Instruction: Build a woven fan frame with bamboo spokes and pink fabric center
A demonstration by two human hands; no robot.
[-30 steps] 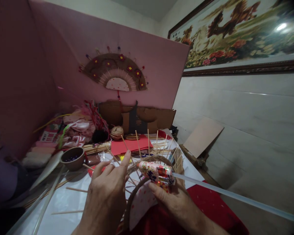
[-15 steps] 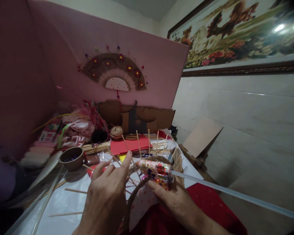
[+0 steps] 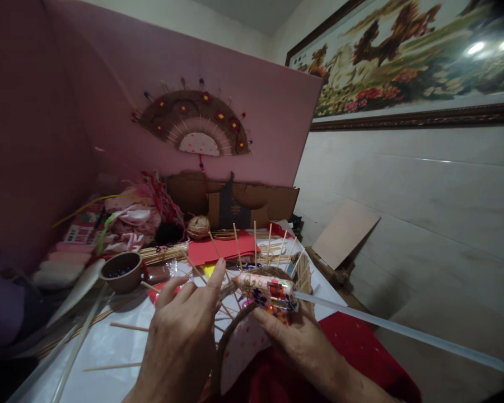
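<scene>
"While our right hand (image 3: 296, 336) clamps one glue gun (image 3: 265, 290), where is the fan frame (image 3: 240, 351)?"

"Beneath it; whether our left hand (image 3: 182, 330) grips it, we cannot tell. Two sticks (image 3: 129, 326) cross open white sheet (image 3: 121, 347)."

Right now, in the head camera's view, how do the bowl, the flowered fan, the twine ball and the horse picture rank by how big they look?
1. Horse picture, partly cut off by the view's edge
2. Flowered fan
3. Bowl
4. Twine ball

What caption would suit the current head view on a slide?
Right hand holding a floral-patterned hot glue gun, left hand alongside, above a stick-ribbed fan.
</scene>
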